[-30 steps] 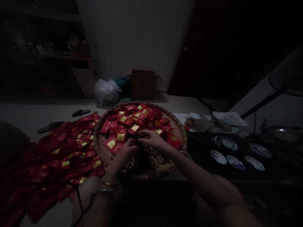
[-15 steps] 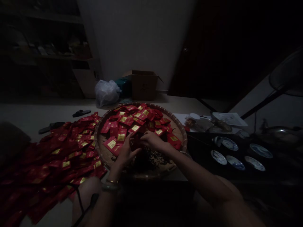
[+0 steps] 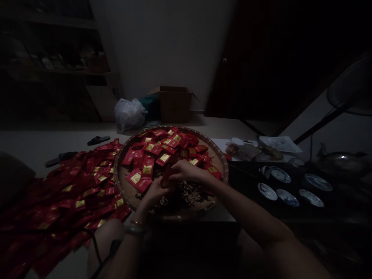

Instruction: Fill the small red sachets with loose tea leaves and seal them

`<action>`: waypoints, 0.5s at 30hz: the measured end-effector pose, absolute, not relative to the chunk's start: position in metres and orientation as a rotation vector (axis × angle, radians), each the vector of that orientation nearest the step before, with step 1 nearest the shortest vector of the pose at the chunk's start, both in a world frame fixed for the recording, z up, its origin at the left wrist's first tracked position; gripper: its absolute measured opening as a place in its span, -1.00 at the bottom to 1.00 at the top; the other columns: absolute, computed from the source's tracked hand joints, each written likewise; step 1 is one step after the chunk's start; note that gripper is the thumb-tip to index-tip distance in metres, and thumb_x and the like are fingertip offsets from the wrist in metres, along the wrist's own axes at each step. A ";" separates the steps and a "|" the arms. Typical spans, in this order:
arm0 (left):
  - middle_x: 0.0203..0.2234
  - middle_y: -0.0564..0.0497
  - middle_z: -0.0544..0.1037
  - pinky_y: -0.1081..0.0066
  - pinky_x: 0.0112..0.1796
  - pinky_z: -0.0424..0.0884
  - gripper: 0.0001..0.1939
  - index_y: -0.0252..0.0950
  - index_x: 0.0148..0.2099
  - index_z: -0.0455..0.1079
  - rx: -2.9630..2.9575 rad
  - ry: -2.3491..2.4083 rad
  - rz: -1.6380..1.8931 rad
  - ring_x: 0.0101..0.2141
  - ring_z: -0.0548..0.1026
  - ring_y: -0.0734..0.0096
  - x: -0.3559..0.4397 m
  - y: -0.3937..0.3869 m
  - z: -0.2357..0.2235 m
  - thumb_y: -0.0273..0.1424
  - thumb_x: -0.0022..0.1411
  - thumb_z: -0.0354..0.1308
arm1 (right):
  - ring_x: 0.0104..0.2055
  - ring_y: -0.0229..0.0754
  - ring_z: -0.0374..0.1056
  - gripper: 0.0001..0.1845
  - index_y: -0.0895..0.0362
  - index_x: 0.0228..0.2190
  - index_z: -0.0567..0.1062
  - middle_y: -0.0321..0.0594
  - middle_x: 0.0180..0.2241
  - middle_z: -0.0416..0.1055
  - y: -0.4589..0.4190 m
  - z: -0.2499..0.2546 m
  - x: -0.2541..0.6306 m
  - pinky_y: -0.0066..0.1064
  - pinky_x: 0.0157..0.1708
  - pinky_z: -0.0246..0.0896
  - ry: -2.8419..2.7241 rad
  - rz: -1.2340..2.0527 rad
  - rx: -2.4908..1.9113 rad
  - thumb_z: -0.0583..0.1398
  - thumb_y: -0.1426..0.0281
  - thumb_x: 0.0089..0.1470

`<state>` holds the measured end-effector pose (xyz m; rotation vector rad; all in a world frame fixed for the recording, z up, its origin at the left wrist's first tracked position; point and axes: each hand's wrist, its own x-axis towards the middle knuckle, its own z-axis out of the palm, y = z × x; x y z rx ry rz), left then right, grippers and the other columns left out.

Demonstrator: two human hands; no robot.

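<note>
The right forearm is slanting up and leftward from a bent elbow, crossing the rim of a round woven tray. The right hand is arching palm-down, its fingers drawing together at the upper edge of a red packet; whether they are pinching it, I cannot tell in the dimness. The left forearm is rising more steeply, wearing a bracelet near the wrist, and the left hand is gripping the packet from below, thumb in front, the other fingers partly hidden. The packet is standing tilted over the tray, between other red packets and dark loose leaves.
</note>
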<state>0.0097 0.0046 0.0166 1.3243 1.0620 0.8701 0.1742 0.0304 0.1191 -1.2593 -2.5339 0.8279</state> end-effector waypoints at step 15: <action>-0.65 0.13 0.41 0.56 -0.55 0.20 -0.74 -0.38 -0.44 0.41 1.333 1.068 1.003 -0.58 0.29 0.54 0.013 0.001 0.035 -0.44 -0.31 0.29 | -0.29 -0.20 0.37 -0.80 0.13 -0.29 0.57 -0.25 -0.37 0.51 0.036 0.118 0.172 -0.46 -0.28 0.13 -2.653 0.698 -1.149 0.26 0.35 -0.02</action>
